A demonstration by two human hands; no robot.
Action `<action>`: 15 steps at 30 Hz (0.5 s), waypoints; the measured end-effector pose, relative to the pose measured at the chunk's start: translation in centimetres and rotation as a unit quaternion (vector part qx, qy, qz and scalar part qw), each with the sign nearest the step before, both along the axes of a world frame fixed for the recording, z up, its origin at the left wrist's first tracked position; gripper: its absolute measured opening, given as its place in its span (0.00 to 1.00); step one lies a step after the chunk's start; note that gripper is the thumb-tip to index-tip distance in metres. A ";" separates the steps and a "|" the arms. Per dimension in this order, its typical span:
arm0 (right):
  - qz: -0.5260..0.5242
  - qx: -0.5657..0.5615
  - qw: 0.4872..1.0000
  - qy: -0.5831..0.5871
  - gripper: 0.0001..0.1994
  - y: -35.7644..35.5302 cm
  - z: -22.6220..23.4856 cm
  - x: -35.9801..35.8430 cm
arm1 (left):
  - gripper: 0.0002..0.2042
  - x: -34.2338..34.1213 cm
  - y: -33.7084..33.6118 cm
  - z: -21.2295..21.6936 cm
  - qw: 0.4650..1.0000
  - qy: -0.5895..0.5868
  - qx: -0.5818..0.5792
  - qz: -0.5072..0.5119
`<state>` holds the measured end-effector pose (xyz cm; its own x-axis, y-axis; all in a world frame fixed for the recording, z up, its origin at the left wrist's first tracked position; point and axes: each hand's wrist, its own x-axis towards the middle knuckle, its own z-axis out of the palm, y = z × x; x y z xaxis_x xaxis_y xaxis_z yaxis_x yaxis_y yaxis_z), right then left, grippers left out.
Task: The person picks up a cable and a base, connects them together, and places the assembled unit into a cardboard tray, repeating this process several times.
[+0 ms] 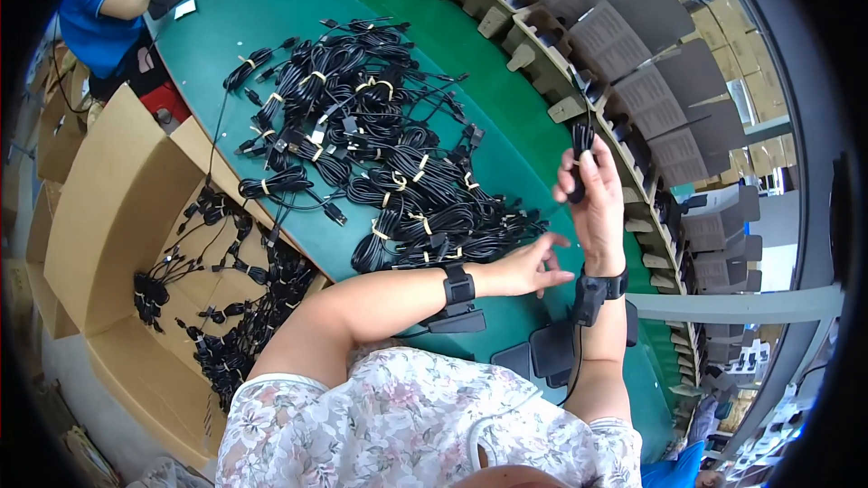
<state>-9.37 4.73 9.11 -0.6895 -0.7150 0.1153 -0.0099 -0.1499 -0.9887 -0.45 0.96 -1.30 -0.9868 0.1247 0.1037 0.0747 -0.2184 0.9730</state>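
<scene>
My right hand [599, 194] is raised over the far-right side of the table, its fingers closed round a coiled black cable [581, 137] that stands upright in the grip. Lower and to the left, my left hand [524, 269] is empty, with its fingers apart and slightly bent. It is close to the right end of a big heap of black cables [398, 181]. These cables are coiled in bundles, tied with pale bands, and several plugs stick out of them.
Along the right runs a row of brown moulded trays [542, 41] and open grey boxes [674, 77]. An open cardboard box [117, 208] with more cables stands on the left. Black flat pads [553, 352] lie near me. A co-worker in blue [99, 14] is at the far left.
</scene>
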 end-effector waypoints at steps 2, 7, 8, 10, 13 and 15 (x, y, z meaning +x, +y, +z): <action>-0.005 -0.026 0.999 -0.046 0.16 1.5 0.5 -0.5 | 0.15 0.2 0.0 0.2 0.985 0.033 0.166 0.015; -0.015 0.058 0.998 -0.018 0.18 6.3 -0.6 -1.0 | 0.11 -1.8 -1.5 -1.1 0.951 -0.025 0.308 -0.013; -0.020 0.075 0.997 -0.021 0.18 6.6 -0.4 -0.9 | 0.10 -2.3 -1.5 -1.8 0.944 -0.006 0.330 0.003; -0.043 0.118 0.992 0.016 0.18 8.7 -0.6 -1.0 | 0.06 -2.2 -0.8 -1.2 0.937 0.005 0.348 0.014; -0.045 0.204 0.952 0.223 0.19 9.0 -1.9 -0.5 | 0.03 -2.2 -0.4 -0.9 0.959 0.018 0.281 0.036; -0.047 0.243 0.883 0.398 0.19 8.4 -3.0 0.0 | 0.03 -2.6 0.0 -1.3 0.961 0.018 0.269 0.058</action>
<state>-9.39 13.09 6.07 -0.5869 -0.7578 0.2850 -0.7206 0.3285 -0.6106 -3.02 0.91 -2.65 -0.9853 -0.0665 0.1576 0.1606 -0.6769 0.7183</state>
